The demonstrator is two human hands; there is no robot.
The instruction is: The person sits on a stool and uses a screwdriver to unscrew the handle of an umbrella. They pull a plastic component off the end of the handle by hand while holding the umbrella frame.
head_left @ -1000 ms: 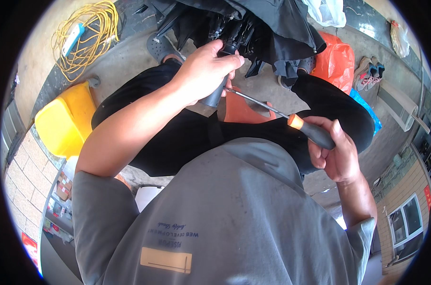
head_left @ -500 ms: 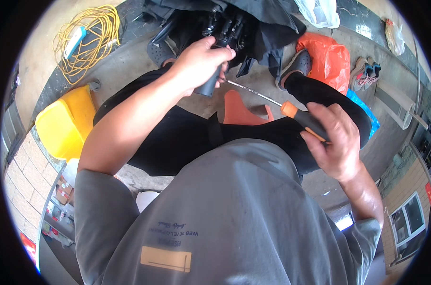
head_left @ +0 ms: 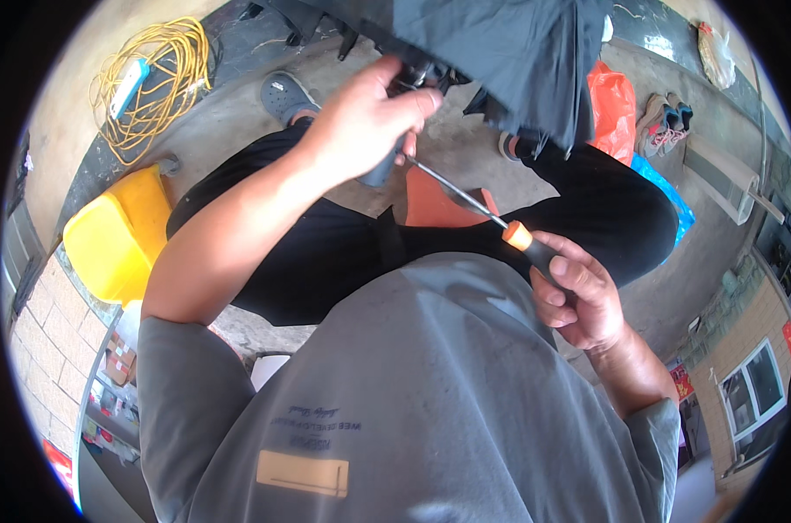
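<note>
My left hand (head_left: 369, 118) is wrapped round the dark handle of a black umbrella (head_left: 500, 52), whose loose canopy spreads away from me, to the right. Fingers of my right hand (head_left: 583, 292) close on the black and orange grip of a screwdriver (head_left: 517, 235). Its metal shaft slants up and left, with the tip at the umbrella handle beside my left fingertips. Whether the tip sits in a screw is hidden by the fingers. The umbrella's ribs and shaft show only partly past my left hand.
An orange-red plastic piece (head_left: 443, 202) stands between my legs. Left are a yellow container (head_left: 121, 235) and a coiled yellow cable (head_left: 156, 83). At right lie an orange bag (head_left: 611, 109), shoes (head_left: 661, 122) and a pale long box (head_left: 722, 179).
The umbrella canopy has swung right and nearer, covering more of my right foot. My right hand has moved down and left and now wraps the screwdriver grip more fully.
</note>
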